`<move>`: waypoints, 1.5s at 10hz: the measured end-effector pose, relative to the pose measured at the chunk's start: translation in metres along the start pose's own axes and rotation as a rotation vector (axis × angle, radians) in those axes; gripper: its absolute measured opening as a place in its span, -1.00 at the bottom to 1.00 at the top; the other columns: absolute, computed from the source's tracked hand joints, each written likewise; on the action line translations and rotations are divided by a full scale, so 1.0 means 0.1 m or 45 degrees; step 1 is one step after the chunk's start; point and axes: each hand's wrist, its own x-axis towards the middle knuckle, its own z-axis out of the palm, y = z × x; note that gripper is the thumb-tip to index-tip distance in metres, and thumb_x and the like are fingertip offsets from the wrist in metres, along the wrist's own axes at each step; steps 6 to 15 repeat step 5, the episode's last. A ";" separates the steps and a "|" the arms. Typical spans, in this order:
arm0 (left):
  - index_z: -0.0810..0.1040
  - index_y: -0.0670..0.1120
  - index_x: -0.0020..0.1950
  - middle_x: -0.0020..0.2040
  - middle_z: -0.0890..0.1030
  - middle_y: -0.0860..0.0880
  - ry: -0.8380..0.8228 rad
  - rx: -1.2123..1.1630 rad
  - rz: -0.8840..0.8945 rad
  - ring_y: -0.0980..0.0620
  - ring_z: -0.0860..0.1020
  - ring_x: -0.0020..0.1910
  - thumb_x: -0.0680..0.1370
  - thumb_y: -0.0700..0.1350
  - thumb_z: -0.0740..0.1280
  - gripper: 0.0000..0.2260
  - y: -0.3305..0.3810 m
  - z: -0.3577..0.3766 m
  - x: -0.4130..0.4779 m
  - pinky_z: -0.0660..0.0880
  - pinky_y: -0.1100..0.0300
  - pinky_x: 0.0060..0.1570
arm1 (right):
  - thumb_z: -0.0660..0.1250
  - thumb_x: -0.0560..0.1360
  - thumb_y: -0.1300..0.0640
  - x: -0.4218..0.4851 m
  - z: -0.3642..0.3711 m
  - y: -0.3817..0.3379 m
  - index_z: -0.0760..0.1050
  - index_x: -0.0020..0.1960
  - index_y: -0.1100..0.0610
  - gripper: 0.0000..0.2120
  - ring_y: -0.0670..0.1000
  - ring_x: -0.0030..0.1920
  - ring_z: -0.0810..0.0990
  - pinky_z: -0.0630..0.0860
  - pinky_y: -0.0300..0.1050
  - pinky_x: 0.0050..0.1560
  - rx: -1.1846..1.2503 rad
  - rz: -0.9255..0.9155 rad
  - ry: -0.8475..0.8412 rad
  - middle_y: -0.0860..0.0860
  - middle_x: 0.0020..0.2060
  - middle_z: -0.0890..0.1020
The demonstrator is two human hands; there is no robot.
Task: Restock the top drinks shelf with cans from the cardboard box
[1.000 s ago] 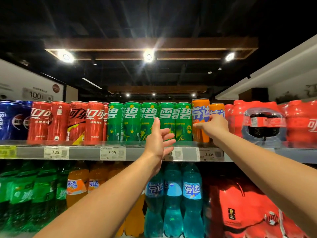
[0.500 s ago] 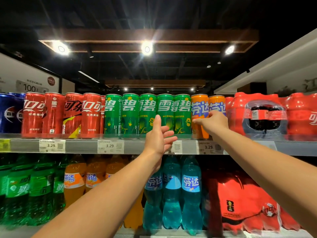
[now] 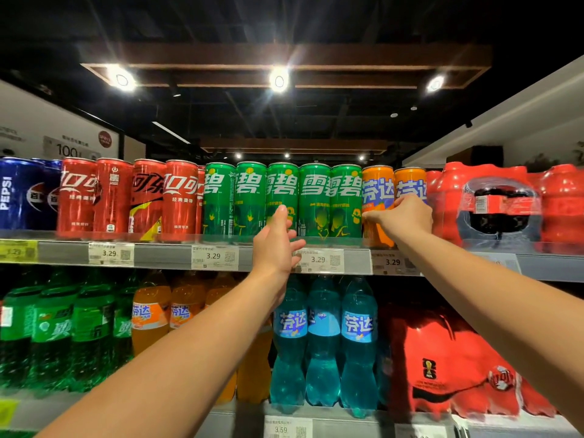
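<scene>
Shelving fills the view, and the top drinks shelf [image 3: 164,256] carries an unbroken front row: blue cans [image 3: 19,194] at the far left, then red cans [image 3: 180,200], green cans [image 3: 249,197], two orange cans and shrink-wrapped red packs [image 3: 499,203] at the right. Bottles [image 3: 322,339] stand on the shelf below.

Compared with a second ago the view sits a little lower and the row reads higher in frame. The right hand [image 3: 407,214] has kept its place on the orange cans throughout, so the can it handles looks already seated, and this is most likely a final nudge into line.

That hand pinches the near orange can [image 3: 377,191], thumb at its left side, fingers spread across toward the second orange can [image 3: 410,181]. The left hand [image 3: 276,245] hovers open and empty, fingers loosely spread, just before the green cans, apparently not touching them.

Both orange cans stand upright, labels forward, flush with their neighbours. No cardboard box is in view.
</scene>
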 end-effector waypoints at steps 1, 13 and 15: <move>0.48 -0.13 0.18 0.13 0.52 -0.10 0.016 0.024 0.021 -0.04 0.56 0.00 0.62 0.14 0.12 -0.62 0.00 -0.02 -0.02 0.46 0.06 0.05 | 0.55 0.32 -0.06 -0.03 -0.02 0.00 0.49 0.13 0.23 -0.46 0.12 0.05 0.56 0.39 -0.11 -0.11 0.020 0.007 -0.015 0.13 0.07 0.59; 0.49 -0.11 0.14 0.13 0.53 -0.09 0.022 0.088 0.033 -0.06 0.56 0.04 0.62 0.16 0.10 -0.62 0.09 -0.08 -0.17 0.44 0.00 0.10 | 0.39 0.48 -0.07 -0.29 -0.23 -0.09 0.56 -0.12 0.24 -0.66 0.11 -0.14 0.56 0.52 0.05 -0.01 0.142 0.005 -0.148 0.14 -0.15 0.63; 0.49 -0.11 0.14 0.13 0.53 -0.09 0.022 0.088 0.033 -0.06 0.56 0.04 0.62 0.16 0.10 -0.62 0.09 -0.08 -0.17 0.44 0.00 0.10 | 0.39 0.48 -0.07 -0.29 -0.23 -0.09 0.56 -0.12 0.24 -0.66 0.11 -0.14 0.56 0.52 0.05 -0.01 0.142 0.005 -0.148 0.14 -0.15 0.63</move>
